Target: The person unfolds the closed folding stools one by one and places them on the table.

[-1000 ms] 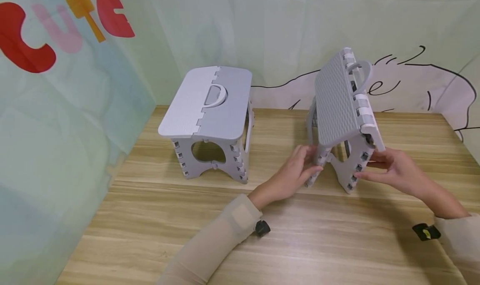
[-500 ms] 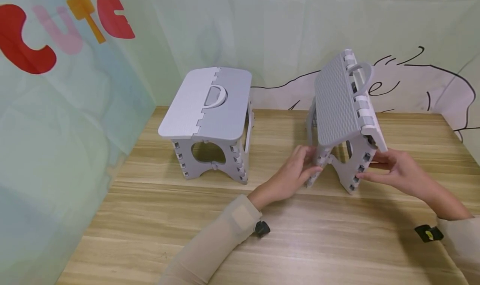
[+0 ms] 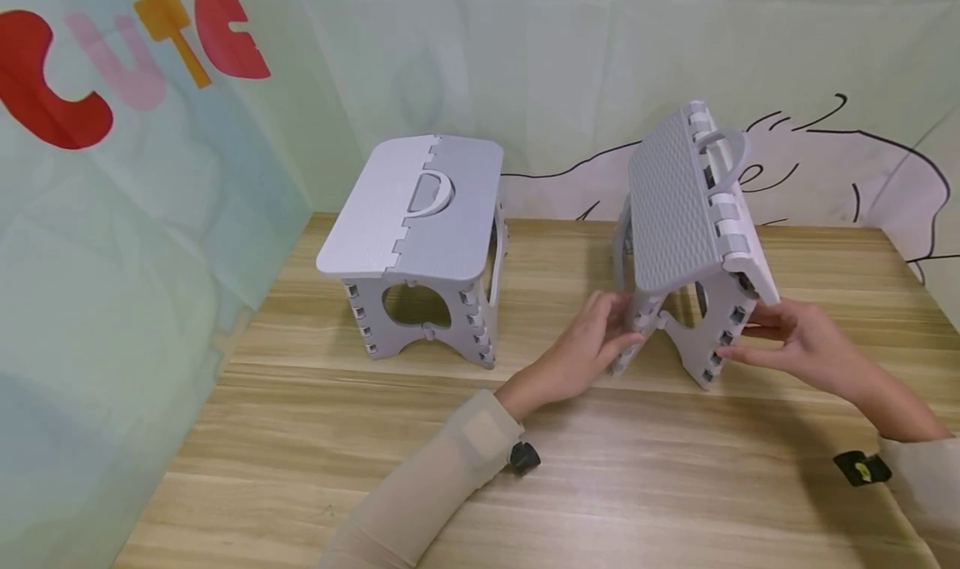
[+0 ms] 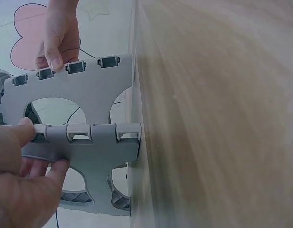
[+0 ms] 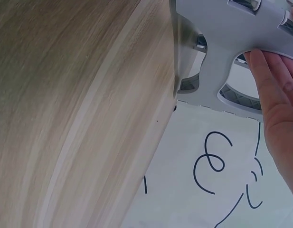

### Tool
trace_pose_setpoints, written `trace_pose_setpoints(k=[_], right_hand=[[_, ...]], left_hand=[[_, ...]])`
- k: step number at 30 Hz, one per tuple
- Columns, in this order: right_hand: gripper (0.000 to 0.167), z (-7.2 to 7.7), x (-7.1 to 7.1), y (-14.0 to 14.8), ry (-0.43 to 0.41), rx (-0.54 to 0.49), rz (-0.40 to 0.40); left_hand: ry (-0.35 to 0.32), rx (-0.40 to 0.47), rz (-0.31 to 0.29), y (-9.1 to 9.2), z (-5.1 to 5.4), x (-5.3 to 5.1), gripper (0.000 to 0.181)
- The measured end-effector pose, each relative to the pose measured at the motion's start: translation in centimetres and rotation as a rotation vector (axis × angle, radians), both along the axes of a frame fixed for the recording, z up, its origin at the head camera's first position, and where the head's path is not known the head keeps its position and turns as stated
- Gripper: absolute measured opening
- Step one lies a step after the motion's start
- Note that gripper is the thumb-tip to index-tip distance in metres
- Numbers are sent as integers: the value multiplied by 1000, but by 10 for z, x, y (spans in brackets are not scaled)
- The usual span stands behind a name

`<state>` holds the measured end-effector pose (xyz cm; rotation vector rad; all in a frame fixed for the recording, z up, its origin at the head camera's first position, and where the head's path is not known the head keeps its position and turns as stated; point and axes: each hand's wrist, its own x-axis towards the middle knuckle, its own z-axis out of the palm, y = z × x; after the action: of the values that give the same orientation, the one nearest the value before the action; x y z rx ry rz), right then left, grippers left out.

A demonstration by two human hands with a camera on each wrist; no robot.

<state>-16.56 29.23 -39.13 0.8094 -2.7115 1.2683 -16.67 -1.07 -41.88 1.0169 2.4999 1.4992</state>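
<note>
On the right of the head view stands a grey folding stool [image 3: 671, 211], partly unfolded, its two seat halves tilted up into a peak with a loop handle on top. My left hand [image 3: 581, 348] grips its left leg panel, thumb in front and fingers behind; the left wrist view shows the left hand [image 4: 30, 175] pinching the hinged edge. My right hand [image 3: 806, 348] holds the right leg panel, thumb on the hinge edge. In the right wrist view the right hand's fingers [image 5: 272, 85] reach into the panel's cut-out. Some fingertips are hidden behind the panels.
A second folding stool [image 3: 420, 211], fully unfolded with a flat white and grey seat, stands left of my hands. Both stools are on a wood-grain table [image 3: 600, 486]. A printed cloth backdrop [image 3: 555, 61] rises along the back and left.
The right leg panel has moved slightly to the right with my right hand, and the stool's legs and seat halves have spread a little wider. My left hand has stayed almost still.
</note>
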Motion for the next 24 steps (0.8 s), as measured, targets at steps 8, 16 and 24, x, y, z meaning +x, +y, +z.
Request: trace_pose_setpoints(k=[8, 16, 24], right_hand=[[47, -1, -1, 4, -4, 12, 1], [49, 0, 1, 6, 14, 19, 9], [47, 1, 1, 8, 15, 6, 17]], left_hand=[[0, 0, -1, -1, -1, 0, 47], [26, -8, 15, 0, -2, 1, 47], [31, -16, 23, 0, -1, 2, 47]])
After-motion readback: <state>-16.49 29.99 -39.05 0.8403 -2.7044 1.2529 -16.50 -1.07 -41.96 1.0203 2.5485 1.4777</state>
